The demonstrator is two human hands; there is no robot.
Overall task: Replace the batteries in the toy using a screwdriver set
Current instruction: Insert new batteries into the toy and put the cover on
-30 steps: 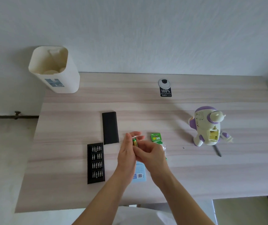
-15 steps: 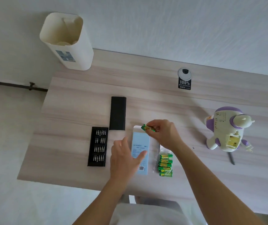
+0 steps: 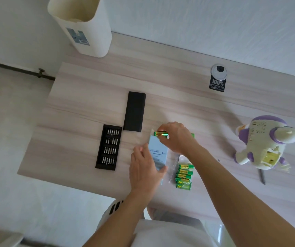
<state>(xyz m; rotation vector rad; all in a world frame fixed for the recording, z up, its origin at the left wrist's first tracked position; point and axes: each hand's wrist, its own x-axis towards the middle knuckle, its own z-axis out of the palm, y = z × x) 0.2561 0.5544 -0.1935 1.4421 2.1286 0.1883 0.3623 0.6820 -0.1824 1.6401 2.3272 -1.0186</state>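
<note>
at frame centre the right hand (image 3: 176, 138) pinches a green battery (image 3: 161, 134) between curled fingers; below it the left hand (image 3: 144, 171) lies flat, fingers straight, on a pale blue box (image 3: 158, 154).

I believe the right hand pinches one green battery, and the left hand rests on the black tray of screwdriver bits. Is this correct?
Not quite. The head view shows the left hand resting on the light blue box, with the black bit tray lying apart from it, untouched. The right hand does pinch one green battery.
</note>
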